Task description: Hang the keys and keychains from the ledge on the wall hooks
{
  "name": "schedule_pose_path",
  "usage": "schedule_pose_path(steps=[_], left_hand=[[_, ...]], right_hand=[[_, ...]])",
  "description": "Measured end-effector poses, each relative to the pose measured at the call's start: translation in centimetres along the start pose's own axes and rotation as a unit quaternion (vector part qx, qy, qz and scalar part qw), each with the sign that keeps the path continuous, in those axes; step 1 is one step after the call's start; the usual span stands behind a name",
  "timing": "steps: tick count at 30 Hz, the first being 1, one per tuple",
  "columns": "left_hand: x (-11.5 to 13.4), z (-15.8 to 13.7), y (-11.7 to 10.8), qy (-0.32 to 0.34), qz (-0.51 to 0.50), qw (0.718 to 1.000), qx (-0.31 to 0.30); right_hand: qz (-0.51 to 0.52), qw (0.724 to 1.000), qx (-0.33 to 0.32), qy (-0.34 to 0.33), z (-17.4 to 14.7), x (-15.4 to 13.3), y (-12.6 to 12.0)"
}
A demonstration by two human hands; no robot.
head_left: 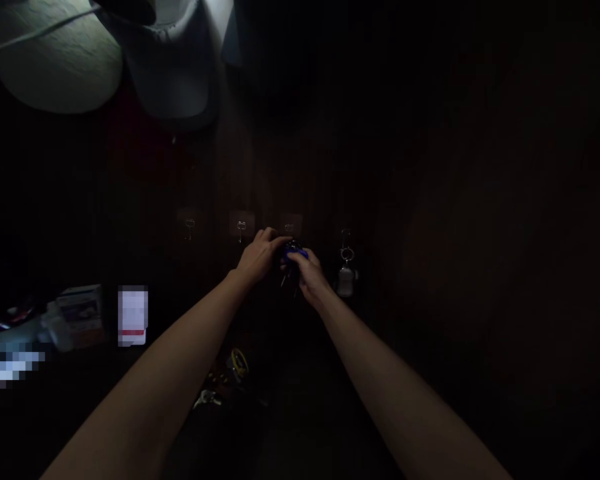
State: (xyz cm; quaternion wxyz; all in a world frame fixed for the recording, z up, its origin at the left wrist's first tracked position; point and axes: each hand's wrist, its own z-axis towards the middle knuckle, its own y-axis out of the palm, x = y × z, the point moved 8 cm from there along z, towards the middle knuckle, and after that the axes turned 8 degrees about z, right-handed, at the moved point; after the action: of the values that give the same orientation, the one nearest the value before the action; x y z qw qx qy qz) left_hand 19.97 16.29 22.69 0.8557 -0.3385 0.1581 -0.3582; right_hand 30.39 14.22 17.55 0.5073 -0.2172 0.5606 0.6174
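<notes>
My right hand [311, 272] is closed on a bunch of keys with a blue tag or fob [297, 254], its thumb lying over the blue part. Thin keys [283, 280] dangle below. From the left, my left hand [261, 257] meets the top of the bunch, fingers bent around it and one finger stretched across just beneath a wall hook [289, 227]. Whether the key ring touches that hook is too dark to see. To the right, a silver ring with a grey key fob [346, 281] hangs from another hook [346, 233].
Two more adhesive hooks, one nearer [241, 228] and one farther left [190, 227], are on the dark wall. Caps [173, 87] hang above. Lower left are a small box [81, 315], a white card [133, 313], a yellow ring [239, 363] and loose keys [207, 399].
</notes>
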Motion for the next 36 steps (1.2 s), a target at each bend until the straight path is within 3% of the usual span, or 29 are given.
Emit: schedule_pose_path(steps=[6,8,10,14,18,21,24,26,30,31,33,35,36], left_hand=[[-0.7,0.0,0.6,0.01,-0.031,0.999,0.009],[-1.0,-0.5,0.7,-0.004,-0.074,0.997,0.004],[-1.2,-1.4,0.8,-0.024,-0.133,0.991,0.009],[-0.9,-4.9,0.7,-0.056,-0.21,0.975,0.052],[0.4,-9.1,2.7,-0.093,-0.259,0.961,0.036],[1.5,-12.3,4.6,-0.132,-0.294,0.946,0.026],[3.0,-14.6,6.7,-0.144,-0.318,0.937,-0.001],[3.5,-15.7,7.8,-0.16,-0.326,0.932,-0.003],[3.5,-16.8,9.0,-0.211,-0.335,0.918,0.009],[3.5,-16.9,9.2,-0.219,-0.336,0.916,0.008],[3.4,-16.7,9.2,-0.224,-0.336,0.915,0.003],[3.6,-16.1,8.8,-0.218,-0.333,0.917,0.004],[3.8,-15.7,8.4,-0.213,-0.333,0.919,0.008]], right_hand=[[0.075,0.996,-0.033,-0.037,0.2,-3.8,1.7],[0.069,0.995,-0.055,-0.037,-0.8,-3.7,1.5],[0.005,0.998,-0.067,-0.012,-2.6,-1.6,0.4],[-0.18,0.971,-0.108,0.112,-7.4,7.3,-3.1],[-0.253,0.956,-0.104,0.106,-9.9,11.9,-6.2],[-0.308,0.945,-0.105,0.034,-9.7,9.6,-7.2],[-0.43,0.893,-0.082,-0.105,-9.1,4.1,-7.7],[-0.474,0.87,-0.082,-0.108,-8.8,2.5,-8.1],[-0.428,0.889,-0.116,-0.117,-8.3,2.0,-8.5],[-0.411,0.895,-0.087,-0.15,-8.0,1.4,-9.0],[-0.38,0.892,0.041,-0.241,-7.5,-0.8,-10.9],[-0.34,0.865,0.198,-0.312,-7.3,-3.2,-13.0],[-0.324,0.857,0.243,-0.319,-6.9,-3.9,-13.6]])
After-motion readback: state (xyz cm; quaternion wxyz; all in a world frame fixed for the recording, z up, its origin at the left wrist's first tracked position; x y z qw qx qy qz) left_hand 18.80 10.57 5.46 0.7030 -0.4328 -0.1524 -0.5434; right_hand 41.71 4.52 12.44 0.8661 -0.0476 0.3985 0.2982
